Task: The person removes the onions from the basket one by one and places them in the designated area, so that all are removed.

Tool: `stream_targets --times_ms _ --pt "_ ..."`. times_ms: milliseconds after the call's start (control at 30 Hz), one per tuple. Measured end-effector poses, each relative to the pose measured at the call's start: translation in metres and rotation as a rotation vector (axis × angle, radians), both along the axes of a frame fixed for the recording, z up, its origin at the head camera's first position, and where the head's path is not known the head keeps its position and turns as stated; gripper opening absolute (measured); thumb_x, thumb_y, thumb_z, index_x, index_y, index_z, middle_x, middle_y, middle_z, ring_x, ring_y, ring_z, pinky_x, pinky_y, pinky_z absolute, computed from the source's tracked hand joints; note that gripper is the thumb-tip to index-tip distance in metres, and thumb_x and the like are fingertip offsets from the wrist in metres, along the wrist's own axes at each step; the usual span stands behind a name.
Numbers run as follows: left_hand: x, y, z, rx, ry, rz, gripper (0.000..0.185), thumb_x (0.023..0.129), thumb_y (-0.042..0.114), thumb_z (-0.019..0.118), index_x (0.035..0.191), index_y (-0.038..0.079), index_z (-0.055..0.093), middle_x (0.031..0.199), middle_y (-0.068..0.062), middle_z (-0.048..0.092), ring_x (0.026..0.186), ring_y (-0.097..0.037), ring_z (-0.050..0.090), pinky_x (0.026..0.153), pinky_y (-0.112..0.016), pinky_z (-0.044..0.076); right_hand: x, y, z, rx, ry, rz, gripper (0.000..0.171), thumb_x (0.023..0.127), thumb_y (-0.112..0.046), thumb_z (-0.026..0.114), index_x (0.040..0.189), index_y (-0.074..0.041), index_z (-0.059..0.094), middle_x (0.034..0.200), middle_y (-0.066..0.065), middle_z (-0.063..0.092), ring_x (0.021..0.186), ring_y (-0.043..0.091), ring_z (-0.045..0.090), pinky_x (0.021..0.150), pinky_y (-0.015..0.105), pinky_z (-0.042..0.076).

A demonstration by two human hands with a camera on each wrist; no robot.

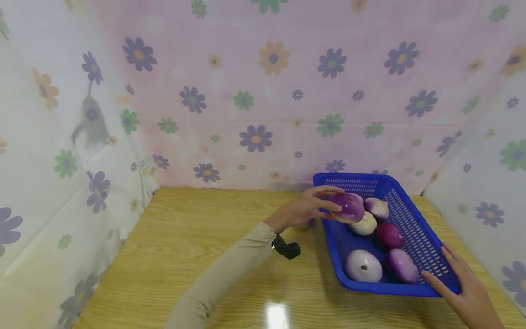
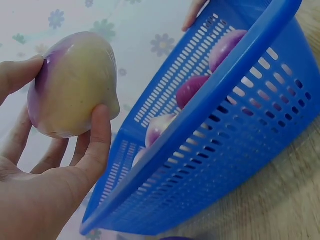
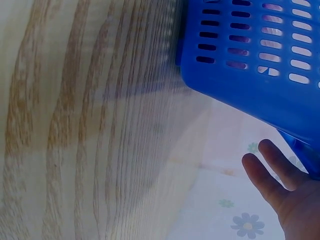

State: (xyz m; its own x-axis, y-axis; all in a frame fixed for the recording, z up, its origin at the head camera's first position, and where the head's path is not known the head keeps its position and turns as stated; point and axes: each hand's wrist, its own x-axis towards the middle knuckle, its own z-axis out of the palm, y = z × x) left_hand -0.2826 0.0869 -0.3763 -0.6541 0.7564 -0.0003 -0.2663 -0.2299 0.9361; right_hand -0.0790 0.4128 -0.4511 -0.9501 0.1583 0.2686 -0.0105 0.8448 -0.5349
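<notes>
Nearest: near R corner of blue basket (image 1: 390, 289) is gripped by R hand (image 1: 466, 290), rim between thumb & fingers; two fingers are seen extended in R wrist view. Beige sleeve (image 1: 226, 274) is worn on L arm, blk wrist device (image 1: 289, 250) at that wrist. Basket is set on wood-grain table (image 1: 185, 237), R side. Inside, near end: whitish onion (image 1: 364, 266) on L, purple onion (image 1: 402, 266) on R. Dark-red onion (image 1: 389, 235) is placed mid-basket. Farther: pale-yellow onion (image 1: 365, 225), then purple/white onion (image 1: 377, 209) toward far end. Held onion (purple/pale) (image 1: 349, 208) is pinched btwn thumb & fingers of L hand (image 1: 308, 208), raised above L rim, partly overlapping pale-yellow one in head view. Smth yellowish (image 1: 303, 225) is mostly hidden under L hand, outside basket; ID can't be told. Far bkgd: table is backed by floral cloth (image 1: 255, 105).
</notes>
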Motion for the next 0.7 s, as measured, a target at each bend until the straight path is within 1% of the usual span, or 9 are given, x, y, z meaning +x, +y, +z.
stream_targets --times_ms 167,333,433,567,700 --pt "-0.002 -0.010 0.002 -0.007 0.004 0.007 0.045 0.085 -0.009 0.061 0.129 0.003 0.056 0.117 -0.004 0.056 0.097 -0.021 0.060 0.078 -0.036 0.054 0.000 0.001 0.003 -0.003 -0.002 -0.007 0.081 0.091 -0.027 0.063 0.150 -0.002 0.013 0.155 0.022 0.005 0.134 0.054 0.007 0.101 0.069 0.003" --pt "-0.004 -0.020 0.000 -0.028 0.035 0.018 0.045 0.087 -0.007 0.059 0.130 0.003 0.054 0.121 -0.004 0.055 0.097 -0.020 0.060 0.076 -0.033 0.054 -0.001 0.002 0.003 0.000 -0.006 -0.005 0.081 0.091 -0.027 0.063 0.151 -0.003 0.013 0.155 0.022 0.005 0.133 0.056 0.008 0.099 0.071 0.005" --pt "-0.005 -0.026 -0.001 -0.030 0.056 0.026 0.045 0.088 -0.006 0.059 0.131 0.002 0.052 0.124 -0.006 0.055 0.099 -0.021 0.059 0.078 -0.036 0.054 -0.001 0.002 0.003 0.006 -0.023 -0.014 0.082 0.091 -0.029 0.062 0.151 -0.003 0.011 0.155 0.023 0.003 0.132 0.057 0.008 0.098 0.072 0.007" --pt "-0.005 -0.031 -0.003 -0.019 0.050 0.036 0.044 0.088 -0.007 0.058 0.131 -0.001 0.052 0.125 -0.008 0.055 0.102 -0.022 0.058 0.081 -0.041 0.053 -0.001 0.003 0.001 0.010 -0.034 -0.023 0.082 0.092 -0.030 0.062 0.151 -0.003 0.011 0.155 0.023 0.003 0.132 0.057 0.008 0.097 0.072 0.007" --pt "-0.005 -0.038 -0.004 -0.021 0.039 0.054 0.044 0.088 -0.007 0.058 0.131 -0.001 0.052 0.127 -0.006 0.052 0.109 -0.022 0.054 0.083 -0.043 0.052 -0.001 0.003 0.000 0.030 -0.050 -0.033 0.083 0.092 -0.032 0.060 0.150 -0.002 0.009 0.154 0.024 0.001 0.133 0.056 0.006 0.098 0.071 0.005"
